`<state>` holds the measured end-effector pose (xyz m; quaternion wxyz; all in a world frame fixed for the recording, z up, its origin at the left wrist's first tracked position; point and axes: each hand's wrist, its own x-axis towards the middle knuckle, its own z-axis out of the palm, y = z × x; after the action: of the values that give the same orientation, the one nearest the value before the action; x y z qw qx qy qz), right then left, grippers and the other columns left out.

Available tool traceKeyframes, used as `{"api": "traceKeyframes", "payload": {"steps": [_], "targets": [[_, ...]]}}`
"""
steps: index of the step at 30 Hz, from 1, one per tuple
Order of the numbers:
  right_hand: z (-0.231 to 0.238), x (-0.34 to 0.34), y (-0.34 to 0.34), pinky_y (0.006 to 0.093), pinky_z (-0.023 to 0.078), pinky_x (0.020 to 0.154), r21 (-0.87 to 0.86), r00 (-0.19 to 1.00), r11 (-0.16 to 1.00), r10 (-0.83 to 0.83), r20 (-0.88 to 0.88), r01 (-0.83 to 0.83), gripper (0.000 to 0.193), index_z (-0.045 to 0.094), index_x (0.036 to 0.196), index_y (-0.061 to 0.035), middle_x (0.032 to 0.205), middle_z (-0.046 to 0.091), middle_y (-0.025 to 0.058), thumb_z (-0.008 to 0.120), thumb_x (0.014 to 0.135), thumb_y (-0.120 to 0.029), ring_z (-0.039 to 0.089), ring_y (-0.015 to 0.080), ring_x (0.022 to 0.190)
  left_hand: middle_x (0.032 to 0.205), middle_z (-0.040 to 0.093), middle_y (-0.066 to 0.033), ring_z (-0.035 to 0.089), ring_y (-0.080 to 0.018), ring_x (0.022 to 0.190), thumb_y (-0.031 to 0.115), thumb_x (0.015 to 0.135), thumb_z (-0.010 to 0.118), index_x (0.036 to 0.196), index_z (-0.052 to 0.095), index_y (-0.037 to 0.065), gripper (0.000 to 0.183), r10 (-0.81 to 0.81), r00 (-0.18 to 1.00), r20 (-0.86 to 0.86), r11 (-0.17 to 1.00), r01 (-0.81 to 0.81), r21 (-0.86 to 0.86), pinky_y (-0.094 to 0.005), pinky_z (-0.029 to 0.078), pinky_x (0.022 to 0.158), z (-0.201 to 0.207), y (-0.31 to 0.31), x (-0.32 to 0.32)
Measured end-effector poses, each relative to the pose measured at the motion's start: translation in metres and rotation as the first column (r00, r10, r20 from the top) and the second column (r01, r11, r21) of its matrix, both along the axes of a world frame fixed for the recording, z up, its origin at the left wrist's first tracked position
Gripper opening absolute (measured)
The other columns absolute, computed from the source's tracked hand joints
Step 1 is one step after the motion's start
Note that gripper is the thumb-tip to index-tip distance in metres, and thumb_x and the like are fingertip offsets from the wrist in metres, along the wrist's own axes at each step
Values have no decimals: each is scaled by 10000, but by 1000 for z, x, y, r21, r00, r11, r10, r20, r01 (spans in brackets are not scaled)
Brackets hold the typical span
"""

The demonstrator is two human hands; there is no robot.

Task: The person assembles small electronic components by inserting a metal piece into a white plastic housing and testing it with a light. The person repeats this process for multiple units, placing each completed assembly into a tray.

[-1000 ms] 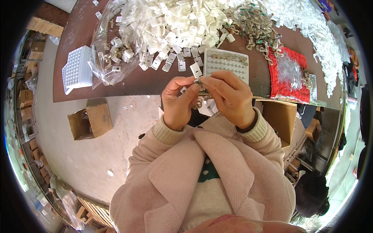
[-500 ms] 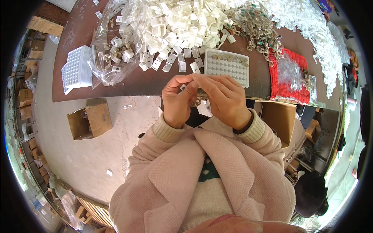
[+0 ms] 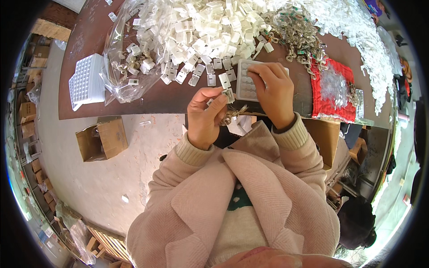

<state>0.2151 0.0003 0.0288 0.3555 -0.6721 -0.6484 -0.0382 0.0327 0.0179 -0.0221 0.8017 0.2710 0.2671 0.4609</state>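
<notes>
My left hand [image 3: 204,117] is closed, its thumb and fingers pinching a small white plastic case [image 3: 230,95]. Below the case hangs a beige, cord-like or chain-like bundle [image 3: 234,116], partly behind the fingers. My right hand [image 3: 271,91] is over a pale tray [image 3: 246,91] with rows of small pockets, its fingers curled down and pressed together. That hand covers much of the tray, and anything between its fingertips is hidden. Loose white plastic cases [image 3: 211,80] lie on the table just past my left hand.
Beyond the hands rises a big heap of white cases [image 3: 201,31], beside a tangle of chain-like pieces [image 3: 299,33]. White stacked trays [image 3: 88,82] stand at left next to a clear plastic bag [image 3: 129,85]. Right lies a red cloth [image 3: 335,96]. A cardboard box [image 3: 103,138] sits on the floor.
Both hands were together at the front of the table. My right hand has moved away to the right and forward over the tray, while my left hand stays with the case.
</notes>
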Motion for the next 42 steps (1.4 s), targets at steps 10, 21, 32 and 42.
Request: {"api": "traceKeyframes", "payload": {"steps": [10,21,32,42], "targets": [[16,-33,-28,372,540,663,88,928,970,243,-283,-227,173,685,932,-38,876,695,97,686,789,58,670,296,757,854,656,-22,464,-62,574,51,949,659,1037,671,70,92,-62,994,95,995,69,-77,-184,335,481,9,-8,-3],[21,-33,-50,361,507,703,85,934,946,322,-152,-313,289,726,1049,-55,1017,678,83,748,761,-47,658,265,841,868,678,-35,501,-41,612,-13,936,648,1013,680,40,99,3,997,77,986,10,-167,-174,378,512,18,-19,-4],[21,-30,-38,224,544,742,-138,165,937,-88,-982,-322,248,654,1178,14,968,707,33,677,948,-75,652,75,855,992,706,-119,674,-147,826,50,935,647,1082,637,0,155,-165,973,159,963,194,-186,-264,546,673,31,-20,-2],[11,-35,-45,297,554,798,313,631,891,454,-629,-329,237,707,1004,-15,1054,710,134,706,792,90,704,223,923,908,640,6,467,-37,657,151,958,669,1112,645,45,189,-148,936,321,945,230,-234,-195,416,610,21,-22,-6]]}}
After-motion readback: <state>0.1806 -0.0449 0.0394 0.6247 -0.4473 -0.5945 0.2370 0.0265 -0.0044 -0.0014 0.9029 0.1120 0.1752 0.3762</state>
